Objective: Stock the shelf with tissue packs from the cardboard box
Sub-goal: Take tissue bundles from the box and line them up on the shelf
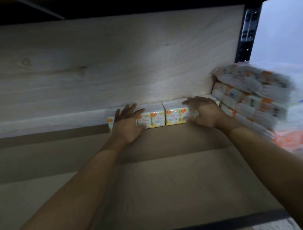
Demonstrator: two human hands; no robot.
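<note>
- Yellow-and-white tissue packs (pixel 158 119) stand in a row at the back of the shelf (pixel 167 183), against the pale wooden back panel (pixel 110 64).
- The left hand (pixel 128 123) lies flat on the front of the row's left end, fingers spread and pointing toward the panel; it grips nothing.
- The right hand (pixel 202 112) is at the row's right end, fingers spread over the top and front of the packs there; it is blurred, and whether it presses or only touches cannot be told.
- Between the two hands, three pack fronts show, with orange marks and small print.
- Just right of the row, a stack (pixel 250 100) of wrapped white-and-orange packs rises in several layers, leaning a little, its edges blurred.
- The shelf board in front of the row is brown and bare, in dim light.
- A black metal upright (pixel 247 29) with slots stands at the panel's right edge, above the stack.
- Both bare forearms reach in from the lower edge.
</note>
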